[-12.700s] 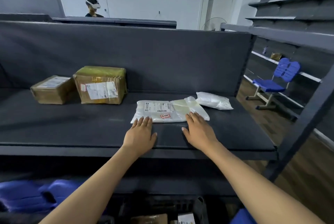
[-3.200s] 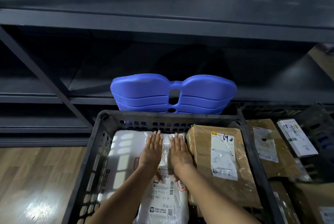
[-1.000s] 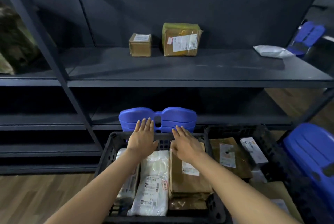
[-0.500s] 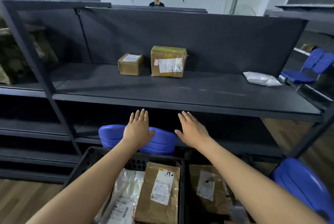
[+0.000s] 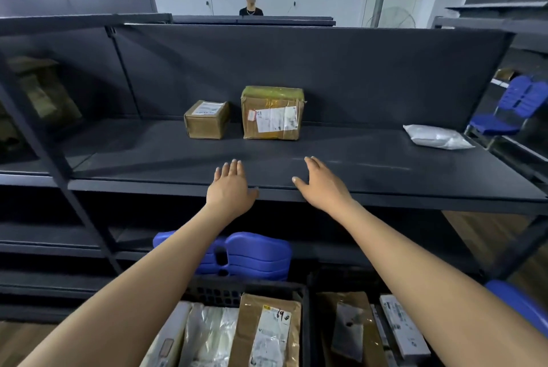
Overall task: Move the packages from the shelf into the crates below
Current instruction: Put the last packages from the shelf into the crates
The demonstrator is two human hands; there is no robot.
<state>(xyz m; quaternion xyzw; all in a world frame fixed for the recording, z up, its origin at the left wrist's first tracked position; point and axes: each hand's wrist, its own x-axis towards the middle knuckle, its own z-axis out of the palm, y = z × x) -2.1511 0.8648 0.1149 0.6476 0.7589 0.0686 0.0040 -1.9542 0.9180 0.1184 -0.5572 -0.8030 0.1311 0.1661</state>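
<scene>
Three packages lie on the dark shelf [image 5: 385, 177]: a small brown box [image 5: 206, 119], a larger taped brown box [image 5: 271, 113] right beside it, and a white plastic bag [image 5: 437, 137] far right. My left hand [image 5: 229, 187] and my right hand [image 5: 321, 183] reach over the shelf's front edge, both empty with fingers spread, well short of the boxes. Below, a black crate [image 5: 222, 291] holds a brown parcel [image 5: 268, 334] and white bags [image 5: 212, 334]. A second crate [image 5: 314, 322] to its right holds more parcels [image 5: 353, 334].
A stack of blue plastic chair seats [image 5: 237, 257] sits behind the crates under the shelf. A blue chair [image 5: 510, 111] stands at the right. Slanted shelf posts [image 5: 59, 171] frame the left side. A person [image 5: 251, 3] stands behind the shelving. More shelves run along the right wall.
Both hands left the white bag in the crate, then rose empty from below the shelf edge to over its front. My view tilted upward.
</scene>
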